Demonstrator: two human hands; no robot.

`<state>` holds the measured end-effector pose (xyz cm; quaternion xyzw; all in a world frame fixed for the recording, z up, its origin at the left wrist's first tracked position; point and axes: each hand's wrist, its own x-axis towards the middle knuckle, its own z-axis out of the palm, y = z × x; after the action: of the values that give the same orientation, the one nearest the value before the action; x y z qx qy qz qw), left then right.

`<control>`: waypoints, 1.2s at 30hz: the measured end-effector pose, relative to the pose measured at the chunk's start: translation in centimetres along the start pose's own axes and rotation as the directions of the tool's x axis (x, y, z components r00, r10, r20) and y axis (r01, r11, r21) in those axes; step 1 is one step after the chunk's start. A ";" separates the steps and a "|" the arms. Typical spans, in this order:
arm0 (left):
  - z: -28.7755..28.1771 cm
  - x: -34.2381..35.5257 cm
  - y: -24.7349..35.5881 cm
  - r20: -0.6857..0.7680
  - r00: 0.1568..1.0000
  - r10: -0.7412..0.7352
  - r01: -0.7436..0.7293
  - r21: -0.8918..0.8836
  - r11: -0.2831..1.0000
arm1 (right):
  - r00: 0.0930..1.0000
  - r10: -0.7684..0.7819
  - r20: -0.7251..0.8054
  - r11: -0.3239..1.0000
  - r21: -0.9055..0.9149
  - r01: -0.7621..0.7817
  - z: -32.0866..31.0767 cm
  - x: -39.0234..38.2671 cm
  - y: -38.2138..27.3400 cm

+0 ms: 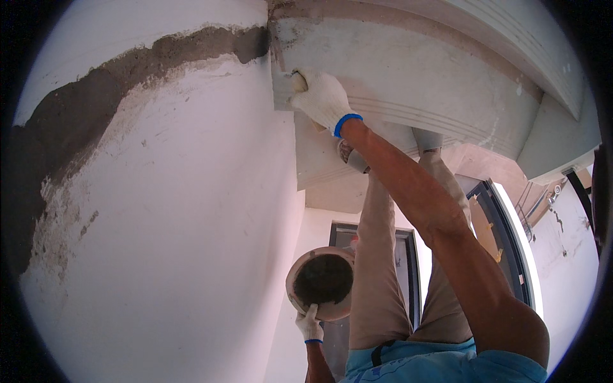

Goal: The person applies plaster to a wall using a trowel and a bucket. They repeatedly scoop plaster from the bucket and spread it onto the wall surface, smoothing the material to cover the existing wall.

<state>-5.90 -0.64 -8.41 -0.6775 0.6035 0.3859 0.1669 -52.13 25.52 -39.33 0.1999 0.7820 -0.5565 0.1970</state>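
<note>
My right hand (324,101), in a white knit glove with a blue cuff, reaches up to the pale stair step where it meets the white wall. Its fingers are closed, and a pale yellowish piece pokes out by the thumb; I cannot make out what it is. Low in the middle, my left hand (310,325), gloved too, grips the lower rim of a round, light pinkish bucket (299,305). The bucket tilts toward me. Inside it lies a dark grey mass (325,279) that looks like mortar.
A rough band of dark grey mortar (83,105) runs along the white wall (166,191) on the left, ending at the stair corner. More steps (511,45) rise at the upper right. My shoes (428,139) rest on a step. Dark-framed openings (504,236) appear below.
</note>
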 end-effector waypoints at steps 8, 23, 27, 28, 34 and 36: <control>0.4 0.2 0.5 0.004 1.000 0.005 -0.005 0.009 1.000 | 1.000 -0.011 -0.021 0.997 0.079 0.013 1.0 -0.7 -1.0; 0.2 0.1 0.3 0.015 0.999 0.032 -0.032 0.005 0.999 | 0.999 0.027 0.043 0.980 0.198 -0.035 -0.4 -7.3 -2.4; 0.5 -0.1 0.8 0.020 1.000 0.020 -0.020 0.010 1.000 | 0.999 0.045 -0.001 0.987 0.153 -0.044 0.0 -4.8 -1.4; 0.5 -0.1 0.7 0.022 1.000 0.018 -0.018 0.005 1.000 | 0.999 0.046 0.005 0.986 0.159 -0.046 0.1 -4.4 -1.5; 0.0 0.4 0.2 0.019 1.000 -0.004 0.004 0.015 1.000 | 1.000 -0.022 0.009 0.991 0.134 0.021 1.2 -3.9 -2.5; 0.2 0.4 0.4 0.010 1.000 -0.012 0.011 0.023 1.000 | 0.998 -0.059 0.016 0.995 0.085 0.057 2.0 -5.3 -3.4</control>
<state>-6.36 -0.88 -8.68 -0.6771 0.6031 0.3815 0.1796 -49.27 22.09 -34.49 0.1801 0.7615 -0.5963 0.1795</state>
